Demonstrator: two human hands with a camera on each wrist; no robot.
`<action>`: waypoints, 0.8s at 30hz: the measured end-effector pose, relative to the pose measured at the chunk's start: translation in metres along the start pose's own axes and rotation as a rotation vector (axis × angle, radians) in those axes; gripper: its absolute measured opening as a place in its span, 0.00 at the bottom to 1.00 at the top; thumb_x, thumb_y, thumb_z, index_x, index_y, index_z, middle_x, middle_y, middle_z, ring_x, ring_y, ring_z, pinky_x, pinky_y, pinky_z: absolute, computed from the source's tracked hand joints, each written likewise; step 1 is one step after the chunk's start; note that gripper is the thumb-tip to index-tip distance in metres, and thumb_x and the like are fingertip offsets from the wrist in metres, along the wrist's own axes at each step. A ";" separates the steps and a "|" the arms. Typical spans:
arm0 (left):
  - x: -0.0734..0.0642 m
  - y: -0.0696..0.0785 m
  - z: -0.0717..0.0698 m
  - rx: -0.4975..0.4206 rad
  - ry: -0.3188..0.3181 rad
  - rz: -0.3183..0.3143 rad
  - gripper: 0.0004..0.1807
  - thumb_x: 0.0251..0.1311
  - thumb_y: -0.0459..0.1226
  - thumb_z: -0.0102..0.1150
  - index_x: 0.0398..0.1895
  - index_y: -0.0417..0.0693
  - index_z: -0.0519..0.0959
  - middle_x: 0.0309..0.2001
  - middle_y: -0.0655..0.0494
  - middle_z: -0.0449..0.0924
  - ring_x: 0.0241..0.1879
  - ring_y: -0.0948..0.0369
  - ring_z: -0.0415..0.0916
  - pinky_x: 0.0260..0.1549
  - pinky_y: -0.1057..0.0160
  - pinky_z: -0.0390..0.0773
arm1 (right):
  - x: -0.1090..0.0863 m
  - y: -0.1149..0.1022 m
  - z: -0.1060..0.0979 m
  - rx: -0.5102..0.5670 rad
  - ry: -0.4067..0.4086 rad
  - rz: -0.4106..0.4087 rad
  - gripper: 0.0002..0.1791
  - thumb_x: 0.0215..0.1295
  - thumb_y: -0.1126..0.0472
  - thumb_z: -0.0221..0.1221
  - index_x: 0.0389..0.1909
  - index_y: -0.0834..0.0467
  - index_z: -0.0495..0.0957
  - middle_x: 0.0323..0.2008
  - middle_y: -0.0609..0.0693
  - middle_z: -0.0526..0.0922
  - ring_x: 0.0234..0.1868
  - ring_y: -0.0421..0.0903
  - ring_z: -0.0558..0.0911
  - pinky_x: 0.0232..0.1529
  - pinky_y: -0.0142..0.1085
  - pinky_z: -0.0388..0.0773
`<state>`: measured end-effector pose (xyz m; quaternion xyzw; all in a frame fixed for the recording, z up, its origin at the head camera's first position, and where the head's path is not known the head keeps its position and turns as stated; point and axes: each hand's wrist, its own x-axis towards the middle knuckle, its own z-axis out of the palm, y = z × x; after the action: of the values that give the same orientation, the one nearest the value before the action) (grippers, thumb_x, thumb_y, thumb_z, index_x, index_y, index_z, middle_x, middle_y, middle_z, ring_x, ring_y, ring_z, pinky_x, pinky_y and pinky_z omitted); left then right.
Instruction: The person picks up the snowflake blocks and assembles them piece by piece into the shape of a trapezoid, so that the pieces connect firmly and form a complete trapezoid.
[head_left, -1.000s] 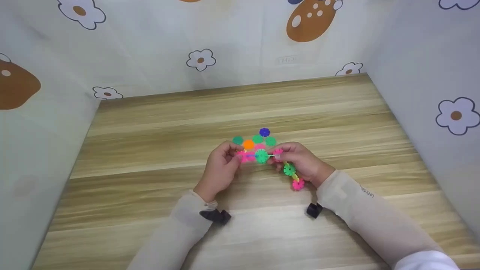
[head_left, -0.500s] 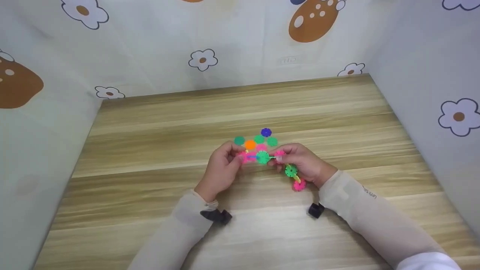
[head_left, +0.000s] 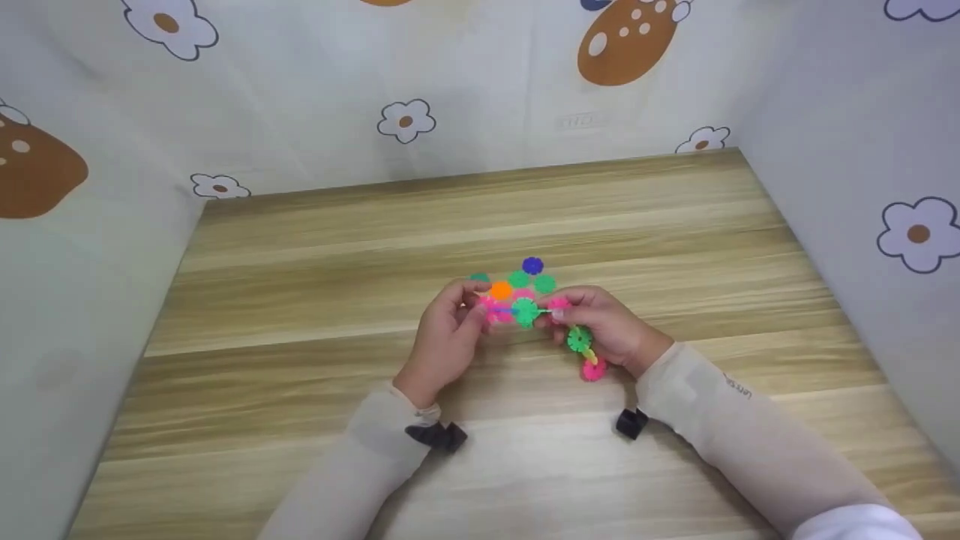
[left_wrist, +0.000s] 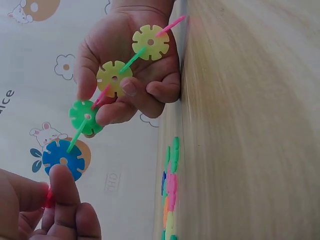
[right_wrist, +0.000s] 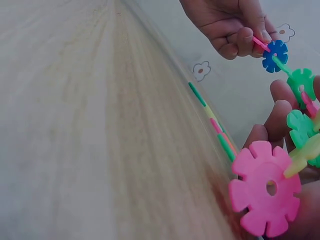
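A chain of notched plastic snowflake discs stretches between the two hands, each disc slotted crosswise into its neighbour. My left hand (head_left: 446, 337) pinches a pink disc at the chain's left end, mostly hidden by the fingers in the left wrist view. Beside it come a blue disc (left_wrist: 63, 160) and a green disc (head_left: 525, 311). Thumb and fingers of my right hand (head_left: 611, 326) hold the chain near a pink piece (left_wrist: 103, 95). Beyond that grip the chain hangs along the palm through yellow-looking discs (left_wrist: 150, 42), ending in a pink disc (right_wrist: 266, 189).
Loose discs lie flat just beyond the hands: dark blue (head_left: 532, 265), orange (head_left: 500, 290), pink (head_left: 523, 294) and several green ones (head_left: 544, 283). The wood-grain table (head_left: 337, 247) is bounded by patterned walls (head_left: 480, 97). Black cameras (head_left: 631, 424) hang at both wrists.
My left hand has shifted slightly up, its index finger now partly over the teal-green loose disc. The chain has risen a little and its hanging end has swung slightly left. Both grips are kept.
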<state>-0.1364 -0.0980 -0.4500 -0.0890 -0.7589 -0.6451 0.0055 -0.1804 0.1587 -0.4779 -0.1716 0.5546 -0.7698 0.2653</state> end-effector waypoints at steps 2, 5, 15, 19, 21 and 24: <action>0.001 -0.002 -0.001 -0.003 0.028 -0.024 0.15 0.76 0.28 0.49 0.62 0.37 0.75 0.44 0.46 0.74 0.35 0.44 0.80 0.35 0.53 0.83 | 0.000 -0.001 0.000 0.006 0.037 0.000 0.22 0.73 0.72 0.52 0.45 0.47 0.91 0.36 0.47 0.92 0.28 0.39 0.84 0.35 0.31 0.83; 0.004 -0.006 -0.004 0.041 0.066 -0.062 0.15 0.78 0.30 0.48 0.62 0.36 0.74 0.47 0.45 0.74 0.37 0.44 0.79 0.36 0.57 0.81 | 0.001 -0.002 -0.001 0.004 0.126 0.014 0.19 0.75 0.70 0.53 0.44 0.47 0.90 0.32 0.46 0.89 0.25 0.39 0.81 0.33 0.32 0.83; 0.011 -0.006 -0.019 0.494 -0.059 -0.261 0.17 0.74 0.32 0.55 0.62 0.36 0.79 0.49 0.46 0.77 0.47 0.51 0.73 0.51 0.53 0.77 | 0.003 -0.004 0.000 0.048 0.322 0.029 0.14 0.76 0.67 0.56 0.40 0.51 0.90 0.23 0.44 0.78 0.23 0.40 0.78 0.29 0.32 0.79; 0.012 -0.007 -0.018 0.574 -0.160 -0.337 0.22 0.75 0.34 0.56 0.68 0.34 0.76 0.60 0.42 0.79 0.55 0.50 0.75 0.64 0.49 0.77 | 0.003 -0.004 0.002 0.036 0.352 0.033 0.15 0.75 0.66 0.56 0.39 0.49 0.90 0.23 0.43 0.80 0.26 0.38 0.78 0.25 0.29 0.76; 0.012 -0.007 -0.018 0.587 -0.184 -0.357 0.22 0.75 0.34 0.56 0.69 0.35 0.76 0.64 0.42 0.79 0.57 0.50 0.75 0.67 0.48 0.75 | 0.002 -0.004 0.003 0.039 0.356 0.035 0.15 0.75 0.66 0.56 0.40 0.49 0.90 0.23 0.43 0.81 0.27 0.38 0.79 0.25 0.29 0.75; 0.011 -0.007 -0.018 0.594 -0.196 -0.366 0.19 0.75 0.33 0.57 0.66 0.38 0.79 0.61 0.45 0.80 0.54 0.50 0.75 0.64 0.49 0.77 | 0.002 -0.005 0.003 0.049 0.348 0.035 0.15 0.76 0.65 0.55 0.40 0.49 0.90 0.22 0.45 0.83 0.27 0.39 0.81 0.24 0.29 0.75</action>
<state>-0.1500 -0.1148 -0.4524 -0.0080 -0.9135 -0.3750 -0.1573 -0.1816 0.1561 -0.4727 -0.0198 0.5759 -0.7966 0.1828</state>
